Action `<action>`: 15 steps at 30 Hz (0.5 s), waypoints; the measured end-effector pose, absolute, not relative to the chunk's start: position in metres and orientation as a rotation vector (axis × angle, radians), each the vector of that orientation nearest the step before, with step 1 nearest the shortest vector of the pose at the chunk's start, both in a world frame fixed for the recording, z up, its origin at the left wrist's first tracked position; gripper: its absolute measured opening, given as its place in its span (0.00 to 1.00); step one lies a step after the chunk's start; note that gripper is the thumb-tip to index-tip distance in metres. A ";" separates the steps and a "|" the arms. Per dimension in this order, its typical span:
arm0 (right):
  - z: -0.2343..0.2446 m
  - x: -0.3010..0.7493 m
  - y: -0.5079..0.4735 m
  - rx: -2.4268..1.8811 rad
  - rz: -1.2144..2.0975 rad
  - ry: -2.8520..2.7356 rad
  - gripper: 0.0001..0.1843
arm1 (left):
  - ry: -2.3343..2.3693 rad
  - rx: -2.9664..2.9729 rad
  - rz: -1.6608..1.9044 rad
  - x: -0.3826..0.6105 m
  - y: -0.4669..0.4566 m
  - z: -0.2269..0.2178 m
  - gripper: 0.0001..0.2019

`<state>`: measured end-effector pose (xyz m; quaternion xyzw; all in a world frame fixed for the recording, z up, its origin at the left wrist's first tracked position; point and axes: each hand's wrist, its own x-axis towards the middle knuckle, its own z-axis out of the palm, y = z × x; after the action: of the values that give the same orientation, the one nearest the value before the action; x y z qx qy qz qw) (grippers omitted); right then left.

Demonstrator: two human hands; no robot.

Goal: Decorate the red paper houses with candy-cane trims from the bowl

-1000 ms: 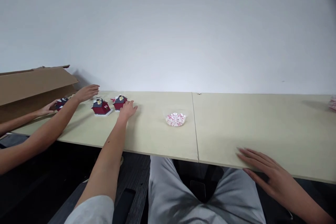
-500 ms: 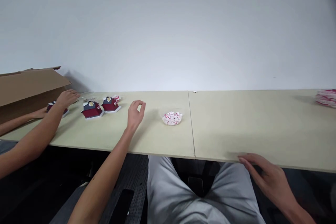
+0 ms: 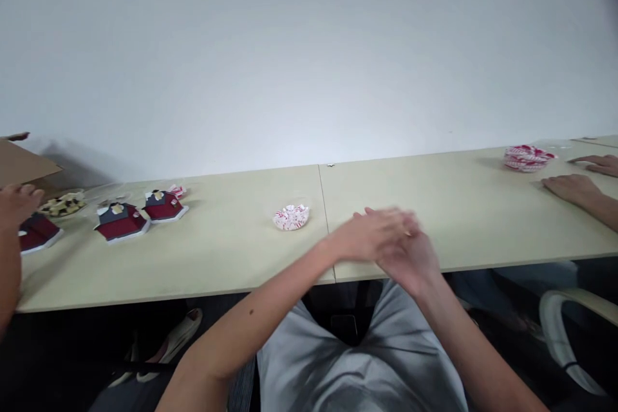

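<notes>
Clock hours are read from my hands, twelve lying towards the wall. The pale wall point(image 3: 309, 51) fills the upper part of the view; below it runs the cream table point(image 3: 232, 257), with a seam point(image 3: 324, 201) near my hands, at ten. My legs, in grey trousers point(image 3: 360, 367), lie at six under the near edge. A cardboard box point(image 3: 22, 164) shows partly, between nine and ten.

My left grip point(image 3: 371, 235) lies across my right grip point(image 3: 411, 262), the two touching above the table (both blurred). Whether either is clenched, released or grasping something between the palms I cannot tell. Two hands of another person, one nearer point(image 3: 574, 190) and one farther point(image 3: 603, 164), rest on the table between two and three; a further co-worker's hand point(image 3: 19, 203) shows at the far left, at nine.

Three small red houses with dark roofs stand at nine: one point(image 3: 167, 208) nearest me, a second point(image 3: 121, 224) just beside it, a third point(image 3: 37, 232) farthest. A heap of red-and-white striped pieces point(image 3: 528, 158) sits at two. Yellow-and-dark pieces point(image 3: 64, 205) lie behind the houses. Nearest my hands, between nine and ten, is a small clear bowl point(image 3: 291, 226) of red-and-white pieces, left of the seam.
</notes>
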<state>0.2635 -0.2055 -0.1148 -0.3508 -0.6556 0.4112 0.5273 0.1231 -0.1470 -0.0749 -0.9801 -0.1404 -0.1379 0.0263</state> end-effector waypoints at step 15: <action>-0.118 0.428 -0.166 -1.244 0.282 -1.238 0.50 | -1.342 -2.555 -0.698 0.026 -0.080 -0.040 0.23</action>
<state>0.4276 -0.1656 -0.1179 -0.5434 -0.5405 0.1230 0.6304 0.0264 -0.0803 -0.0403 -0.8573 -0.4504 -0.2343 0.0858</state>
